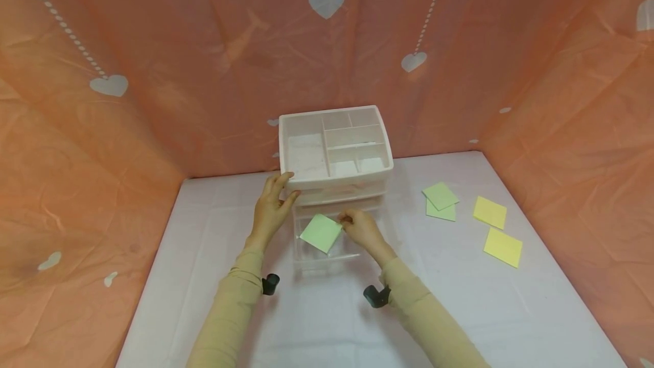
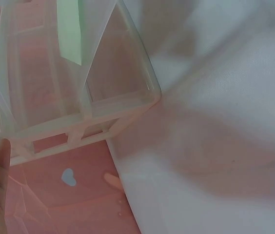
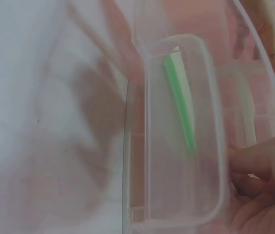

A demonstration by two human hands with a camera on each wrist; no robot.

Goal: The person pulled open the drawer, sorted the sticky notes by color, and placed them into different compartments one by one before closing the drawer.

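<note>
A white plastic drawer organizer (image 1: 336,146) stands at the back of the table with its clear lower drawer (image 1: 332,260) pulled out toward me. My left hand (image 1: 271,209) rests on the organizer's front left corner, fingertips on the top rim and thumb lower on the front. Over the drawer, my right hand (image 1: 360,229) pinches the right corner of a light green sticky note pad (image 1: 321,233). In the right wrist view the green pad (image 3: 181,97) shows edge-on through the clear drawer plastic, tilted. The left wrist view shows the left fingers (image 2: 1,165) at the organizer's edge.
On the right of the table, two green pads (image 1: 440,196) overlap, with two yellow pads (image 1: 489,212) beside them. The organizer's top tray has several compartments. An orange curtain (image 1: 230,72) with white hearts hangs behind and on both sides.
</note>
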